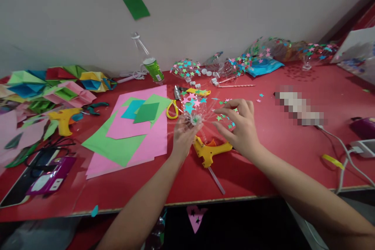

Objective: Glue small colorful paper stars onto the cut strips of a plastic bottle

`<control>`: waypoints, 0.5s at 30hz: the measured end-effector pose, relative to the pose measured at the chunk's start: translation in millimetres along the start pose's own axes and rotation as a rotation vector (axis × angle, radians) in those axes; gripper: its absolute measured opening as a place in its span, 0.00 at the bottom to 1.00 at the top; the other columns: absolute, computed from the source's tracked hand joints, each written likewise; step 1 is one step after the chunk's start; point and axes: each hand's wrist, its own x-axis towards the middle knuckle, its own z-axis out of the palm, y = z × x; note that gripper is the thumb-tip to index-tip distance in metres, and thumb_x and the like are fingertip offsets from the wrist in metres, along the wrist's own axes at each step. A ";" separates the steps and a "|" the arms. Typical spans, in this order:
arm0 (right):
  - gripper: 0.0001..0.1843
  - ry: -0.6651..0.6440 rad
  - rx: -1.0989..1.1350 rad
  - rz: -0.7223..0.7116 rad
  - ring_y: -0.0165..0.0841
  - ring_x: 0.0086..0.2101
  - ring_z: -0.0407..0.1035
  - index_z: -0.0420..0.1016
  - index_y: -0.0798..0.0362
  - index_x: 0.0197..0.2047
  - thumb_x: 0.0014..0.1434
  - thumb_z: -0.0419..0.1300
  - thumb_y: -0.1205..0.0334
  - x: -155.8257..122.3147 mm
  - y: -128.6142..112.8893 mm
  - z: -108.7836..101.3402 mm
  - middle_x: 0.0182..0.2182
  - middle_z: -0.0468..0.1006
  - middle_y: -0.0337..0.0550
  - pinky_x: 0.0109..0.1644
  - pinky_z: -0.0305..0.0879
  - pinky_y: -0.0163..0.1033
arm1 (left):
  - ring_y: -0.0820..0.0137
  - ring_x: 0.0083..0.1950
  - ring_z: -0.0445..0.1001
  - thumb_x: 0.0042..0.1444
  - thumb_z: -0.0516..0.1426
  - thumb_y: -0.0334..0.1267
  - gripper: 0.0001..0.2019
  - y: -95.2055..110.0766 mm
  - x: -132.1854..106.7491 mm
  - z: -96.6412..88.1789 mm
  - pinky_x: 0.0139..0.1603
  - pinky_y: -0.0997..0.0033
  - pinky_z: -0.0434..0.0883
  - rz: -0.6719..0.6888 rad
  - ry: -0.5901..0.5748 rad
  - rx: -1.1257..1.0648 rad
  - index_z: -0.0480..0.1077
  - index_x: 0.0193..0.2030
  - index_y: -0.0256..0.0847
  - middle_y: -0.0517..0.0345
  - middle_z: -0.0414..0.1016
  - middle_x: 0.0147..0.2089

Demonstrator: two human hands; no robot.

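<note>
My left hand [183,136] is closed round the neck of a clear cut plastic bottle piece [197,114] dotted with small coloured paper stars. My right hand [238,127] hovers at the piece's right side, fingers curled, thumb and forefinger pinched at its thin clear strips. A yellow glue gun [210,151] lies on the red table [263,164] just below both hands, with a glue stick [216,179] sticking out toward me. Loose paper stars [222,103] are scattered beyond my hands.
Pink and green paper sheets [131,136] lie left of my hands, yellow-handled scissors [172,108] beside them. Folded paper shapes [58,84], another glue gun [63,119] and pliers sit far left. Star-covered bottle pieces [234,65] and a green-labelled bottle [152,66] line the wall. Cables [342,152] run right.
</note>
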 end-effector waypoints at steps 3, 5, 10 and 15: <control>0.05 -0.028 -0.018 0.010 0.41 0.43 0.62 0.78 0.47 0.40 0.58 0.64 0.60 -1.6 2.7 4.1 0.41 0.70 0.44 0.48 0.60 0.51 | 0.64 0.39 0.78 0.35 0.72 0.39 0.21 -1.5 -0.8 0.1 0.44 0.60 0.77 -0.002 0.004 0.031 0.68 0.36 0.43 0.57 0.78 0.37; 0.01 -0.013 -0.021 0.013 0.42 0.45 0.62 0.78 0.46 0.35 0.59 0.64 0.62 -2.0 2.4 3.6 0.42 0.70 0.43 0.50 0.59 0.52 | 0.64 0.39 0.78 0.35 0.71 0.39 0.22 -2.1 -0.7 0.8 0.43 0.60 0.77 -0.001 0.007 0.048 0.68 0.36 0.43 0.57 0.78 0.36; 0.05 0.170 0.084 0.050 0.40 0.47 0.66 0.76 0.46 0.34 0.62 0.60 0.62 1.6 -0.7 -9.2 0.43 0.71 0.42 0.52 0.60 0.53 | 0.68 0.39 0.77 0.35 0.70 0.37 0.22 -0.1 2.1 0.3 0.48 0.61 0.73 0.001 0.037 0.044 0.66 0.37 0.42 0.60 0.76 0.36; 0.12 0.505 0.352 0.162 0.37 0.42 0.69 0.67 0.48 0.31 0.67 0.50 0.61 12.6 16.7 -14.4 0.37 0.72 0.42 0.47 0.65 0.47 | 0.72 0.38 0.75 0.37 0.69 0.35 0.20 0.8 8.8 -6.9 0.49 0.65 0.71 0.041 0.077 0.005 0.65 0.35 0.41 0.62 0.75 0.35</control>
